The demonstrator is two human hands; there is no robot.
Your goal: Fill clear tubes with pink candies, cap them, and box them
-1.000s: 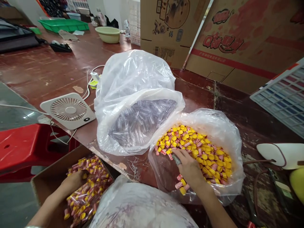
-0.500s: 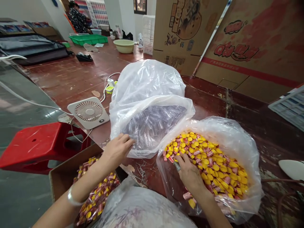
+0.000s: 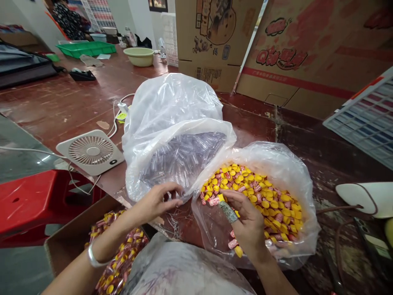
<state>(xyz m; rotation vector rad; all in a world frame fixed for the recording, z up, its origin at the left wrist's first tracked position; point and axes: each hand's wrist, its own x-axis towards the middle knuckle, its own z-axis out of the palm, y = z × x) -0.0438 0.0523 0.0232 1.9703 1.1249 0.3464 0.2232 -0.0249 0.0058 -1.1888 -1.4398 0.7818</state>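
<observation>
My left hand (image 3: 166,198) is at the front edge of a plastic bag of clear tubes (image 3: 181,159), its fingers curled toward the thumb; whether anything small is between them is hard to see. A yellow-capped pink piece (image 3: 216,200) is between the thumb and fingers of my right hand (image 3: 241,211), whose thumb wears a grey-green wrap. That hand is over the near left part of an open plastic bag (image 3: 294,172) full of yellow caps (image 3: 278,217) with pink pieces.
A cardboard box (image 3: 58,246) of capped pieces stands below my left forearm, beside a red stool (image 3: 27,200). On the table are a white fan (image 3: 92,151), a green tray (image 3: 84,49) and a bowl (image 3: 139,57). Cartons (image 3: 276,57) stand behind; a person (image 3: 67,20) sits far left.
My left hand has moved from the left part of the tube bag's opening to its near right edge. My right hand has lifted from the caps with a capped piece. The view has shifted right.
</observation>
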